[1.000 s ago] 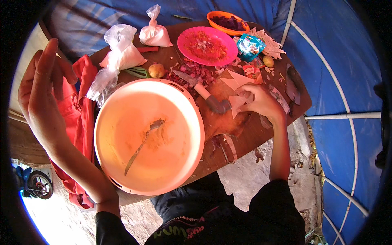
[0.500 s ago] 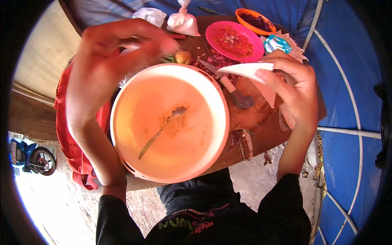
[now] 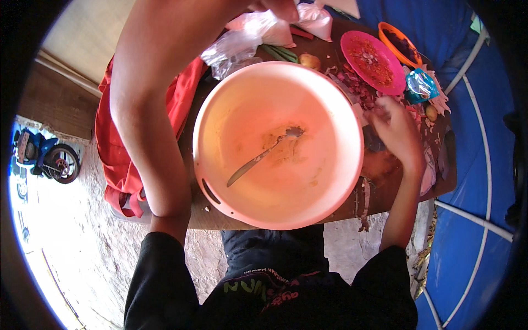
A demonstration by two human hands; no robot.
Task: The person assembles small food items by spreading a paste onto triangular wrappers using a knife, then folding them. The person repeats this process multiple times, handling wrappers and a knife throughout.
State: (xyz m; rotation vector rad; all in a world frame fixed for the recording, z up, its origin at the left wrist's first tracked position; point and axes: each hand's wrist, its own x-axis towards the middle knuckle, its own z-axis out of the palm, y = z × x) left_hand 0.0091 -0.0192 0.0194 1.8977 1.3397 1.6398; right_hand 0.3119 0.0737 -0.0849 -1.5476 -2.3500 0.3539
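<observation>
Holding the left arm raised, had the left hand over the tied bags of white powder, at the upper edge of the view; could not tell, with much of it cut off, whether grasping the pale flap nearby. Had the right hand beside the reddish scraps, just right of the basin, fingers bent; could not tell whether clenched on anything. Saw the basin at the near edge of the worktop, close to the body, presumably for easy reach from both sides. Saw the spoon resting aslant inside, handle toward the near left, perhaps for a quick pick-up without soiling the worktop. Found the pink plate and orange bowl at the far right, likely to leave room for the wide basin.
</observation>
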